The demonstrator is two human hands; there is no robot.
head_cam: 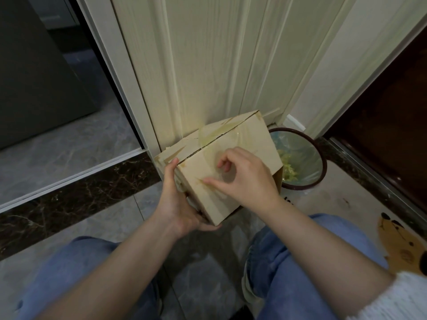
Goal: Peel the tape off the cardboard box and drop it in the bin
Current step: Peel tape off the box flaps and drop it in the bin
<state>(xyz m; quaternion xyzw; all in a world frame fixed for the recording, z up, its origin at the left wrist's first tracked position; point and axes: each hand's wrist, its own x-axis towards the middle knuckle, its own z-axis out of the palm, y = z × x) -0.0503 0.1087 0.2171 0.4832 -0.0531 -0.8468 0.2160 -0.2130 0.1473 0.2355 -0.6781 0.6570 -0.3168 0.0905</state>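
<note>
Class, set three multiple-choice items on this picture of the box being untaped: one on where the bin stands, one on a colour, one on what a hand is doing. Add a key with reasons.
1. Where is the bin?
A. Right of the cardboard box, on the floor
B. On top of the box
C. Left of the box

2. What colour is the bin's rim?
A. White
B. Dark brown
C. Yellow

3. What is the left hand doing?
A. Hanging idle
B. Reaching into the bin
C. Gripping the box's corner

Key: A, the bin stands beside the box's right edge; B, its rim is dark brown around a pale liner; C, thumb and fingers wrap the box while the right hand picks at the tape.
</note>
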